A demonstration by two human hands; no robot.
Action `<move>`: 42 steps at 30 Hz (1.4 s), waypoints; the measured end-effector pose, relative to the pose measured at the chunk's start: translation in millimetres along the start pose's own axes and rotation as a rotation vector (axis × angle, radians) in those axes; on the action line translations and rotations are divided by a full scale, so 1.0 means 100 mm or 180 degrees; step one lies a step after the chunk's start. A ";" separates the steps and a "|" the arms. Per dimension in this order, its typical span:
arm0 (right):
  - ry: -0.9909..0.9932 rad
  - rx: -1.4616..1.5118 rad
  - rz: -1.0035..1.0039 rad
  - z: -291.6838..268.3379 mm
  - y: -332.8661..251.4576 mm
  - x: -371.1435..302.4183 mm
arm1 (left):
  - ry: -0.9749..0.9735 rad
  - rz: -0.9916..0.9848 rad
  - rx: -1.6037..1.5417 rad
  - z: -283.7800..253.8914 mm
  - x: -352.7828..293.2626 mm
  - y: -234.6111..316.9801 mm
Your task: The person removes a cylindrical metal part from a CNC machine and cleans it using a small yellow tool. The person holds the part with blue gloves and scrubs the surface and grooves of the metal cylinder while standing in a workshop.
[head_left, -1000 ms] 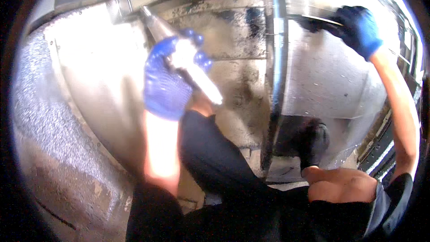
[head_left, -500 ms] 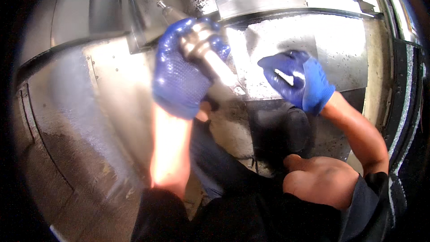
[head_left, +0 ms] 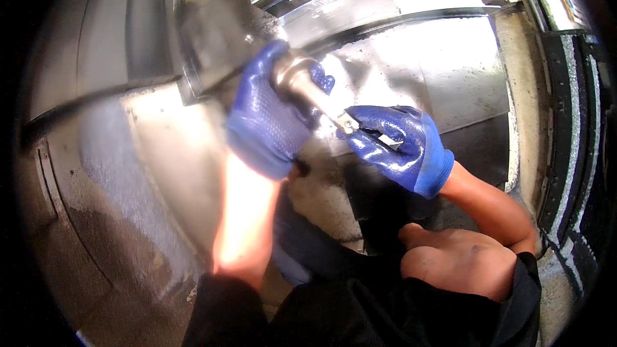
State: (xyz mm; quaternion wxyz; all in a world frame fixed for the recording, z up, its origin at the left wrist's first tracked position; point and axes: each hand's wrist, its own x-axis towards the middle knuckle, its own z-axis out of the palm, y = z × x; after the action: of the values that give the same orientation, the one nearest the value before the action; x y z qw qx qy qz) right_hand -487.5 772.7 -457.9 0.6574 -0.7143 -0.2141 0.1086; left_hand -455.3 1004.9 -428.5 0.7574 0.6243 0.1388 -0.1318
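My left hand, in a blue coated glove, is wrapped round the thick collar of a metal tool holder. A slim shank points down and right from it, ending in a cutter tip with a small round screw or hole. My right hand, gloved the same way, is closed, with thumb and forefinger at that tip. A bright sliver shows between its curled fingers; what it is I cannot make out. The holder's far end is blurred and partly hidden by my left hand.
Bright sheet-metal panels spread beneath and beyond my hands, with dark specks. A raised dark metal cover stands at the upper left. Black rails run along the right side. A wet, stained metal surface lies to the left.
My right hand has moved left and slightly down, bringing its fingertips to the cutter tip. The tool holder stays in my left hand, which has shifted slightly. The whole view has tilted a little.
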 end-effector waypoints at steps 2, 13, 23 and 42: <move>0.0045 -0.0039 0.0004 -0.01 -0.02 -0.01 | 0.0199 -0.0055 -0.0293 0.06 0.01 -0.04; 0.0096 0.0020 0.0111 -0.11 0.01 -0.05 | -0.0056 0.0660 0.1422 0.13 0.00 -0.10; -0.0178 0.0170 0.0248 -0.16 0.13 -0.04 | 0.0516 -0.0944 -0.2487 0.27 0.01 0.18; -0.0358 -0.0376 0.0381 -0.34 0.14 -0.01 | 0.0813 -0.1101 -0.2850 0.34 0.04 0.22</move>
State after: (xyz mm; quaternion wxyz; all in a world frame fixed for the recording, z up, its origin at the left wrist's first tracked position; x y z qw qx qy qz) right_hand -471.1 741.2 -467.9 0.5934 -0.7561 -0.2136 0.1748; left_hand -442.0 975.7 -403.9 0.8952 0.2167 0.3750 -0.1054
